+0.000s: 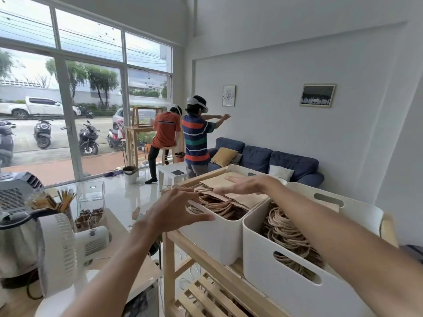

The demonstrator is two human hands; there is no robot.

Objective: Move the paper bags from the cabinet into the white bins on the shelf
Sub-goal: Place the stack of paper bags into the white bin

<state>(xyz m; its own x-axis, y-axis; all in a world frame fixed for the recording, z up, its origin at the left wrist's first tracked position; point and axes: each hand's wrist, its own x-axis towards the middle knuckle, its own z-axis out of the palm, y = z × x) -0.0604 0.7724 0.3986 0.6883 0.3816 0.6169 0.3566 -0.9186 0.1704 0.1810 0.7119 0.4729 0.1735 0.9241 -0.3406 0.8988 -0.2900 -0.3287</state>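
Two white bins stand side by side on top of a wooden shelf (201, 250). The left white bin (217, 234) holds brown paper bags (242, 197) with twisted handles, several lying flat on top and sticking out over its rim. My right hand (242, 185) lies flat with straight fingers on the top bags. Fingers spread and empty, my left hand (176, 210) hovers at that bin's near left corner. The right white bin (286, 280) is packed with upright bags whose handles show. The cabinet is out of view.
At the left, a counter (119, 227) carries a white fan (68, 248), a kettle, a pencil cup and a clear box. Beyond the shelf are two people wearing headsets (196, 143), a blue sofa (274, 161), a small white table and a bin by the window.
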